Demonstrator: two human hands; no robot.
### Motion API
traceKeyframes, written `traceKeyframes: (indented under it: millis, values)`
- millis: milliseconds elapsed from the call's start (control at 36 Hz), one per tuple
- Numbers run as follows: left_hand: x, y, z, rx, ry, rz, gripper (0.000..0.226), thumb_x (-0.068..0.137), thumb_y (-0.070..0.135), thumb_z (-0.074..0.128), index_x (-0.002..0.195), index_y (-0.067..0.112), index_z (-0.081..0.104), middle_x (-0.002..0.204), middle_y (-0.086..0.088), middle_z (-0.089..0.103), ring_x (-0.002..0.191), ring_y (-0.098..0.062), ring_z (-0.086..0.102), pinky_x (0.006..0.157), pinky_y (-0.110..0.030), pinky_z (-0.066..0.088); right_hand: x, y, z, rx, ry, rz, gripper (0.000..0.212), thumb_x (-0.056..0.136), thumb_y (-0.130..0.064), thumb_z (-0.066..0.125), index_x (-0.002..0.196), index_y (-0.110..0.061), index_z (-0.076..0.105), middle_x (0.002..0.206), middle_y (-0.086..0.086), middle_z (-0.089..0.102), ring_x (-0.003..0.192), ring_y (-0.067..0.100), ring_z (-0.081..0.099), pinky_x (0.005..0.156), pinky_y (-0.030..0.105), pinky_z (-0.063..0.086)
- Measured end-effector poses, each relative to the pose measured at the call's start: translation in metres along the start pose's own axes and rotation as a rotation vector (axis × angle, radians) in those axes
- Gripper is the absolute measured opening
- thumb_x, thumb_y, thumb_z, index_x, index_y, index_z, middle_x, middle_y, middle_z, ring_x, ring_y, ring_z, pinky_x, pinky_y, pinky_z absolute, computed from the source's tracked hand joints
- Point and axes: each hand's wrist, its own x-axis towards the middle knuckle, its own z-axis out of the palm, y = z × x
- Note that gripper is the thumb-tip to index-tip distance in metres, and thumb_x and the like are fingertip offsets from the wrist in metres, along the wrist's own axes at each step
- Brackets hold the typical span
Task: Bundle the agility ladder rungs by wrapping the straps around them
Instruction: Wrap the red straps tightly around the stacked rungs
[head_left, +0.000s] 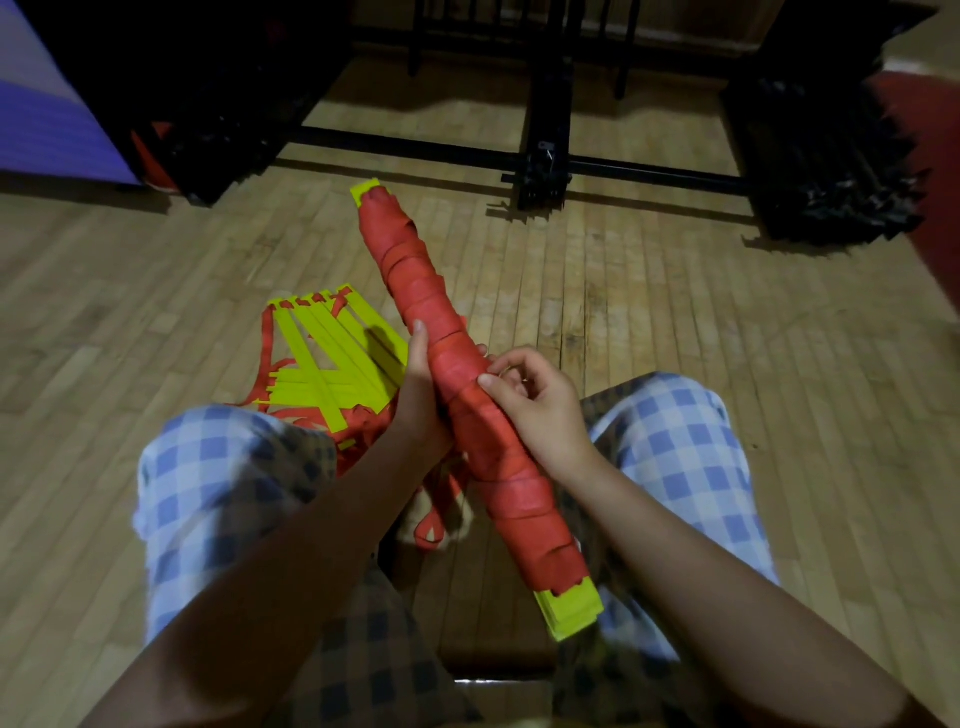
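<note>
Left hand (422, 387) grips the strap-wrapped rung bundle (470, 395) from its left side, thumb extended along it. Right hand (535, 400), fingers curled, pinches the red strap (457, 364) against the bundle's right side.

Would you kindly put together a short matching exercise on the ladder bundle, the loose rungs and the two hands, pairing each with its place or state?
Things:
1. wrapped bundle
2. loose rungs
3. left hand
4. right hand

Places or states:
A. lying fanned out on the wooden floor, unwrapped
B. gripping the bundle from its left side, fingers wrapped behind it
C. covered in red strap, yellow ends showing at both tips
D. thumb pressing the red strap on the bundle's right side

Pairs: 1-C, 2-A, 3-B, 4-D
</note>
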Motion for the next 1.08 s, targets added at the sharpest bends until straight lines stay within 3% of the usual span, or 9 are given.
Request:
traceKeyframes:
  millis: [83,167,333,417,528,722,833,972,1083]
  values:
    - [0.0,0.0,0.003,0.031,-0.037,-0.033,0.075,0.085,0.074,0.041,0.103,0.003,0.059,0.098,-0.018,0.065,0.094,-0.034,0.067,0.092,-0.046,0.054,-0.001,0.002,0.001,0.037,0.025,0.035,0.01,0.087,-0.013,0.071,0.082,-0.015,0.063,0.06,-0.011,0.049,0.057,0.0,0.046,0.062,0.02,0.041]
    - [-0.002,0.002,0.003,0.023,-0.044,-0.026,0.073,0.083,0.075,0.042,0.099,0.005,0.058,0.108,-0.019,0.058,0.111,-0.036,0.056,0.108,-0.053,0.04,-0.001,0.002,0.001,0.04,0.041,0.035,0.011,0.088,-0.015,0.071,0.081,-0.019,0.062,0.058,-0.012,0.047,0.054,0.002,0.043,0.057,0.019,0.04]
    - [-0.002,0.005,-0.001,0.078,-0.051,0.022,0.074,0.09,0.072,0.032,0.098,0.003,0.058,0.082,-0.01,0.067,0.071,-0.023,0.069,0.062,-0.031,0.058,-0.001,-0.005,-0.005,0.099,-0.086,0.033,0.013,0.09,-0.003,0.065,0.088,-0.016,0.063,0.071,-0.003,0.056,0.062,-0.002,0.053,0.063,0.013,0.045]
    - [0.0,0.009,-0.004,0.074,-0.055,0.043,0.077,0.089,0.074,0.035,0.115,0.003,0.052,0.096,-0.013,0.061,0.076,-0.023,0.068,0.064,-0.032,0.057,0.0,-0.006,-0.007,0.09,-0.152,0.031,0.018,0.087,0.003,0.066,0.091,-0.014,0.063,0.07,-0.006,0.054,0.064,-0.003,0.055,0.069,0.01,0.044]
    - [-0.001,0.006,-0.003,0.099,-0.071,0.036,0.072,0.092,0.068,0.03,0.093,0.002,0.059,0.073,-0.009,0.068,0.063,-0.02,0.069,0.06,-0.029,0.059,0.004,-0.004,-0.008,0.041,-0.169,0.052,0.017,0.088,-0.001,0.067,0.083,-0.015,0.059,0.073,0.011,0.047,0.073,0.031,0.059,0.073,0.008,0.044]
    - [0.004,0.008,0.0,0.135,-0.148,0.094,0.074,0.098,0.058,0.029,0.066,0.009,0.075,0.068,-0.008,0.07,0.055,-0.017,0.066,0.053,-0.023,0.054,0.007,-0.009,-0.008,0.266,-0.032,0.129,0.02,0.096,-0.001,0.054,0.078,-0.011,0.053,0.064,0.008,0.043,0.05,0.006,0.041,0.051,0.016,0.035]
    - [0.0,0.006,0.004,0.169,-0.187,0.065,0.066,0.099,0.053,0.031,0.078,0.009,0.075,0.074,-0.009,0.07,0.059,-0.016,0.065,0.058,-0.023,0.053,0.012,-0.012,-0.009,0.278,0.031,0.112,0.018,0.094,-0.001,0.056,0.079,-0.01,0.055,0.067,0.009,0.047,0.053,0.005,0.044,0.053,0.015,0.037]
    - [-0.006,0.003,0.008,0.239,-0.208,0.04,0.056,0.093,0.05,0.042,0.124,0.006,0.059,0.108,-0.018,0.069,0.086,-0.021,0.069,0.081,-0.031,0.056,0.008,-0.009,-0.008,0.177,0.057,0.018,0.019,0.09,0.001,0.063,0.08,-0.016,0.064,0.073,0.011,0.051,0.066,0.017,0.046,0.062,0.021,0.041]
    - [-0.011,0.002,0.011,0.252,-0.23,0.035,0.061,0.088,0.053,0.043,0.122,0.004,0.059,0.111,-0.022,0.068,0.092,-0.023,0.07,0.088,-0.032,0.054,0.008,-0.01,-0.01,0.157,0.077,-0.035,0.02,0.087,0.001,0.066,0.079,-0.017,0.064,0.074,0.012,0.053,0.068,0.019,0.048,0.064,0.024,0.044]
